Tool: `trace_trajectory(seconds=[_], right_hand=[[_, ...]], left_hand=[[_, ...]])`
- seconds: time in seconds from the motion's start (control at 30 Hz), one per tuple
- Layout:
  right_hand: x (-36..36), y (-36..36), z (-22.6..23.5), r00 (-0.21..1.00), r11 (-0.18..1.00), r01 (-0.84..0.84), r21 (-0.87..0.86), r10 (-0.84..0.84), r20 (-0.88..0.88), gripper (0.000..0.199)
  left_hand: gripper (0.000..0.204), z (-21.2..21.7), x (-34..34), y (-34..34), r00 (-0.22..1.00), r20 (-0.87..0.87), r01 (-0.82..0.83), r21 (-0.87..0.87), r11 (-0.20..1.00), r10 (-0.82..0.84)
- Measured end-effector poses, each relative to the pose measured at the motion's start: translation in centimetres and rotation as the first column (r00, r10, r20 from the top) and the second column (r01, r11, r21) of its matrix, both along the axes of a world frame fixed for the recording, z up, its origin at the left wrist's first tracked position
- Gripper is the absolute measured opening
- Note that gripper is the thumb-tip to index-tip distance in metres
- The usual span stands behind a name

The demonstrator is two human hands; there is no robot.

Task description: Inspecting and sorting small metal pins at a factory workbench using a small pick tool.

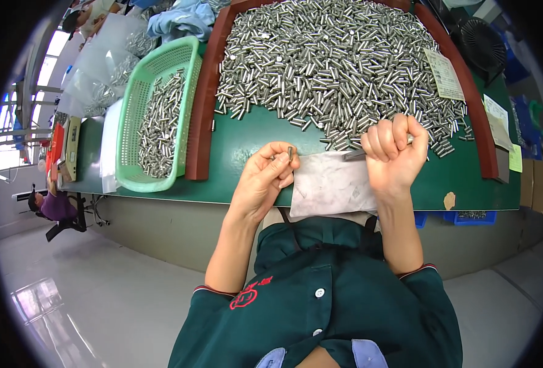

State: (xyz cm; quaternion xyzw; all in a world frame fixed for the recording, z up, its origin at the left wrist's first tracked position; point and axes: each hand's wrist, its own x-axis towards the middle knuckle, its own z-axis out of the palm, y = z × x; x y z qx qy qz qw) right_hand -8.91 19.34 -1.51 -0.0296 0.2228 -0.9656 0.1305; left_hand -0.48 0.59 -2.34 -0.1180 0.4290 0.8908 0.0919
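My left hand (pixel 265 178) is closed, pinching one small metal cylinder (pixel 290 153) upright between thumb and fingers. My right hand (pixel 396 150) is curled into a fist round a slim grey metal tool (pixel 353 156). The tool's flat end points left over a stained white cloth (pixel 327 187), while its kind stays hidden in the fist. That cloth lies at the table's near edge, between my hands. Beyond them spreads a large heap of shiny metal cylinders (pixel 320 61), whose near edge lies close to my right hand.
Dark red rails (pixel 199 122) flank the heap on the green table (pixel 247 138). At left, a green plastic basket (pixel 124 144) holds more cylinders. A paper slip (pixel 444 73) lies on the heap's right. A black fan (pixel 479 46) stands far right. Blue bins (pixel 483 219) sit below the table.
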Motion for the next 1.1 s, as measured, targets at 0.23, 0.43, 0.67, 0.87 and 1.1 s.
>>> trace_trajectory(seconds=[0.23, 0.43, 0.67, 0.87, 1.1], right_hand=[[0.0, -0.1, 0.0, 1.0, 1.0, 0.005, 0.014, -0.005, 0.002, 0.037], [-0.1, 0.0, 0.0, 1.0, 1.0, 0.015, 0.012, -0.015, -0.008, 0.037], [0.0, 0.0, -0.2, 1.0, 1.0, 0.017, 0.022, -0.017, 0.0, 0.036], [0.1, 0.2, -0.1, 0.999, 0.999, 0.029, 0.026, -0.03, 0.026, 0.036], [0.2, -0.1, 0.1, 1.0, 1.0, 0.01, 0.019, -0.01, 0.001, 0.036]], left_hand=[[0.014, 0.3, -0.2, 0.1, 1.0, 0.022, -0.01, -0.029, 1.0, 0.01], [0.024, 1.0, -1.2, -0.2, 0.998, -0.055, -0.011, -0.085, 0.996, 0.006], [0.013, 1.3, -4.6, 1.2, 0.974, -0.21, -0.197, -0.971, 0.139, -0.087], [0.008, 0.7, -5.0, 2.2, 0.944, -0.278, -0.3, -0.947, -0.114, -0.179], [0.006, -0.3, -4.0, 1.6, 0.887, -0.401, -0.431, -0.897, -0.099, -0.232]])
